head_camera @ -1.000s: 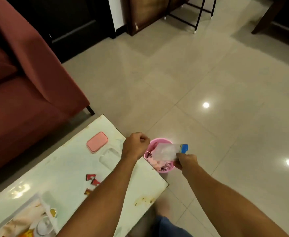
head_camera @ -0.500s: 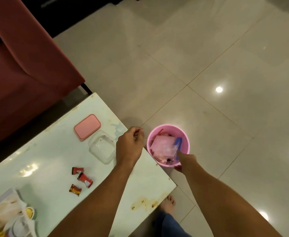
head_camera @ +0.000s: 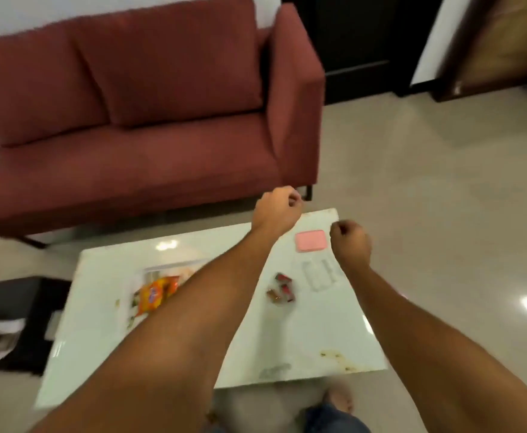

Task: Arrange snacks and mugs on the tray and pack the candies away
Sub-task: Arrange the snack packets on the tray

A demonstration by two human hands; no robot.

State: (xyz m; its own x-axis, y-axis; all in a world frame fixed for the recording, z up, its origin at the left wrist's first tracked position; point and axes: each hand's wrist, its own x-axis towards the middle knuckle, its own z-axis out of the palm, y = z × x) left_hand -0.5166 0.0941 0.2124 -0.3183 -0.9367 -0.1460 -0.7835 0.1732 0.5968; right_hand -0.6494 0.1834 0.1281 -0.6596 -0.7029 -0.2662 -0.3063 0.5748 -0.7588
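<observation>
Red sofa (head_camera: pixel 137 126) is seen along the far side, with its right arm nearest the table's far right corner. White glossy table (head_camera: pixel 100 323) is set in front of it, long axis running left to right; brown stains are noted near the front right corner.

A pale tray (head_camera: pixel 175 264) is placed left of centre on the table and is partly hidden by the left forearm. An orange snack packet (head_camera: pixel 154 293) is laid in it, long axis running near to far and leaning slightly right. The rest of the tray is blurred.

Left hand (head_camera: pixel 276 210) is raised over the far edge of the table, curled into a fist; nothing is seen in it. Right hand (head_camera: pixel 349 242) is held over the far right corner, also curled tight, with nothing seen in it.

A clear box (head_camera: pixel 318 273) is set just left of the right wrist; its outline is blurred. A pink lid (head_camera: pixel 312 241) is laid flat just beyond it, long side running left to right. Small red candies (head_camera: pixel 281 289) are clustered just left of the box, pointing various ways.

Half a second ago the right hand was held over a pink bin on the floor, at a clear bag with a blue strip; bin and bag are now out of view.
</observation>
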